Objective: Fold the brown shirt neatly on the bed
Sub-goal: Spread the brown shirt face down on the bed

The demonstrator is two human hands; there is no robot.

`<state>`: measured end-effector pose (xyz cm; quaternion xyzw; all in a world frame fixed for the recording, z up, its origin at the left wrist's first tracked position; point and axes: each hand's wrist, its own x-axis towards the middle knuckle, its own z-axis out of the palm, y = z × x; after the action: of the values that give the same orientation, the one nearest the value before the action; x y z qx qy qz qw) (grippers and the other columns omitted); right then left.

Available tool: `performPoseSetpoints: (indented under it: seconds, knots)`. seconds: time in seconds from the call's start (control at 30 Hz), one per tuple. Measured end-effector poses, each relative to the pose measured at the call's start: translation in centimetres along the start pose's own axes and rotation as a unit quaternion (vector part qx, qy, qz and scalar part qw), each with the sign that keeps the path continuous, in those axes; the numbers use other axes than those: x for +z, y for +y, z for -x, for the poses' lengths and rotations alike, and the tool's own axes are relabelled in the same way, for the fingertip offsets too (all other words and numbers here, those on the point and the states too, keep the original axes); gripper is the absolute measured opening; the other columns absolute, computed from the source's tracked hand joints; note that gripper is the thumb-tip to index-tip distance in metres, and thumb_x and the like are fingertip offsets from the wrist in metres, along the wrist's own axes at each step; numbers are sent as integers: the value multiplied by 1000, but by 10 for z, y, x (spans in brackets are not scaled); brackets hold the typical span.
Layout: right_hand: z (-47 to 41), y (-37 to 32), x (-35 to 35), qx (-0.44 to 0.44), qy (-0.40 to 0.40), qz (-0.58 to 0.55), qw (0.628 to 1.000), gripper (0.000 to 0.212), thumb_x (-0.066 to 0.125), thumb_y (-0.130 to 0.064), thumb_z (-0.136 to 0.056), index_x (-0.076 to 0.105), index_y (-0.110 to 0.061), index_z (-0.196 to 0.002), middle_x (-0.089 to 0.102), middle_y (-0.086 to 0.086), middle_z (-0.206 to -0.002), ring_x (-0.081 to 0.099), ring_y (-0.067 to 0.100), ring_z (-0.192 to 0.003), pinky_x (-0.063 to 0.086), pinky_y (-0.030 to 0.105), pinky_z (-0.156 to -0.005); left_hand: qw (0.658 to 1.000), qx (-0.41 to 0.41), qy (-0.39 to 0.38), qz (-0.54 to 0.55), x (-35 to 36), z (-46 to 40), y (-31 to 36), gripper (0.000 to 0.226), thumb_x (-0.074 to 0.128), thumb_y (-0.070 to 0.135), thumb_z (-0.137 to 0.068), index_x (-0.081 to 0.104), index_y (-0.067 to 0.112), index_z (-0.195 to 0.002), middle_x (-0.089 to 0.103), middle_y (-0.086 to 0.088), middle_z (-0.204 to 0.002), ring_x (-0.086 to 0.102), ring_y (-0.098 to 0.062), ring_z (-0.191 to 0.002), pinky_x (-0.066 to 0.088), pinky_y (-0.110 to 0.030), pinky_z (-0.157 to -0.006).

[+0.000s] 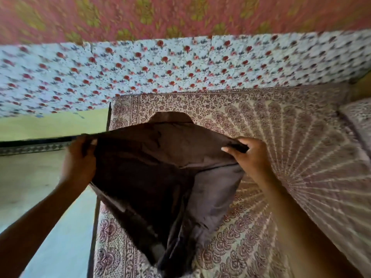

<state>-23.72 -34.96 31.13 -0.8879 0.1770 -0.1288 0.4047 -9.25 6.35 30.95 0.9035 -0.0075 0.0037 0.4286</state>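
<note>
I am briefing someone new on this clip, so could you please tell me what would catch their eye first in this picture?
First, the brown shirt at the centre, held up over the bed, its collar at the far end. The left hand holds its left edge and the right hand pinches its right edge. Under it lies the patterned bedsheet, with a flowered cloth hanging behind.

Brown shirt [160, 167] rumpled, partly lifted, collar on bed [281, 137].
</note>
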Motion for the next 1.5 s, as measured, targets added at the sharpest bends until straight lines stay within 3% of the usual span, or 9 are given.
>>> performPoseSetpoints:
  seconds: [0.17,0.33,0.57,0.7,0.87,1.03,1.17,1.33,1.5]
  knots:
    - [39,-34,-82,0,111,14,994,7,71,-10,-96,66,-5,-97,63,5,-85,62,26,-82,37,25,-63,1000,28,14,1,-61,55,61,10,58,9,-102,59,15,-94,62,-11,-89,60,-37,-86,41,-36,-71]
    - [55,-69,-149,-82,139,69,984,13,69,7,-90,66,2,-102,69,18,-87,70,35,-86,44,31,-73,992,117,-30,-45,-115,98,134,22,66,30,-98,62,21,-78,62,0,-73,56,-22,-72,42,-32,-64]
    - [153,-121,-231,-162,-33,172,971,46,96,-43,-61,63,-20,-83,56,-9,-70,56,8,-64,41,20,-57,980,162,99,-63,-176,141,182,22,56,24,-99,66,5,-94,68,-26,-93,65,-41,-91,40,-40,-75]
    - [174,-115,-277,-124,107,278,947,27,88,-12,-78,62,-4,-78,43,3,-77,48,26,-72,31,33,-65,973,193,113,-62,-179,175,210,23,54,19,-104,68,2,-102,71,-27,-101,65,-44,-98,40,-43,-80]
    - [212,-111,-298,-71,119,318,938,21,69,12,-78,69,1,-96,58,19,-96,59,38,-90,35,32,-72,975,183,114,-61,-173,225,226,27,50,23,-107,65,0,-103,67,-31,-100,60,-48,-99,34,-41,-75]
    - [280,-93,-316,-52,-42,304,950,21,62,12,-86,71,-2,-98,66,13,-90,66,32,-89,37,28,-70,985,120,-93,-80,-160,267,213,23,59,21,-104,73,4,-112,70,-22,-105,66,-41,-100,49,-48,-88]
    - [341,-26,-344,-19,-46,260,964,30,64,13,-87,68,-17,-88,64,-2,-81,67,20,-82,34,11,-61,964,111,-219,-101,-124,329,196,18,61,9,-101,68,12,-85,64,-11,-85,60,-27,-89,45,-36,-76]
    - [388,39,-387,-28,28,203,978,12,78,3,-85,76,-4,-94,66,2,-80,67,24,-79,40,20,-60,987,79,-131,40,-91,383,184,16,63,9,-99,74,10,-87,70,11,-65,60,-4,-66,49,-15,-64]
    - [377,45,-434,-118,47,197,972,17,78,6,-83,76,-2,-97,71,9,-83,68,24,-78,48,30,-70,990,90,-32,104,-76,391,191,7,75,23,-92,75,21,-99,77,12,-83,69,-23,-83,57,-44,-88]
